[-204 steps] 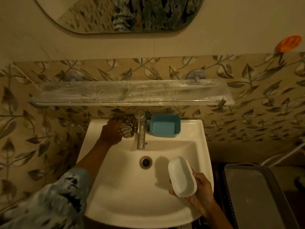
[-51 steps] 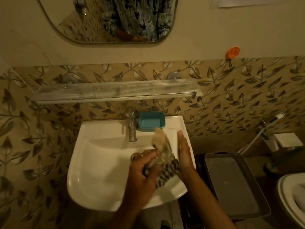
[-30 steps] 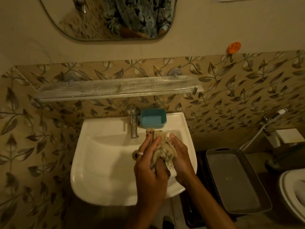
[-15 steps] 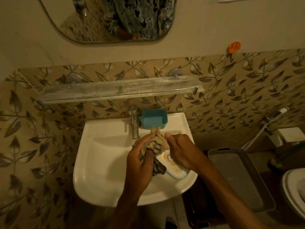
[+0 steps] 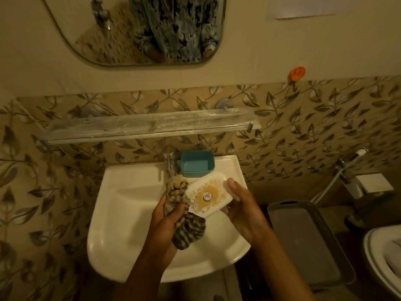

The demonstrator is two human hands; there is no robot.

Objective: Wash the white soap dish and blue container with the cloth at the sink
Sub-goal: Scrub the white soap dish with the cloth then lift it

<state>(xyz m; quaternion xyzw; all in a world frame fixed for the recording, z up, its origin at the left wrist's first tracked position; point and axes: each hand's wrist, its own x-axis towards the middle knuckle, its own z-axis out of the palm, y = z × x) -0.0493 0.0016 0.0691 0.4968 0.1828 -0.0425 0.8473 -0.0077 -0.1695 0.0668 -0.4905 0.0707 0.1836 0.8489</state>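
My right hand [image 5: 239, 206] holds the white soap dish [image 5: 208, 196] over the white sink [image 5: 121, 213], its flat side with a round yellow label facing up. My left hand [image 5: 166, 216] grips the striped brown cloth [image 5: 182, 216], bunched against the dish's left edge, with its tail hanging below. The blue container [image 5: 198, 164] stands open on the sink's back ledge, just right of the metal tap [image 5: 170, 162].
A glass shelf [image 5: 147, 127] runs along the tiled wall above the tap, below a mirror [image 5: 138, 29]. A grey lidded bin [image 5: 303, 242] stands on the floor right of the sink. A toilet [image 5: 386, 259] and a hand sprayer [image 5: 351, 164] are at far right.
The cloth has slid off the dish to its left, uncovering the labelled side. My right hand has shifted to the dish's right end and raised it.
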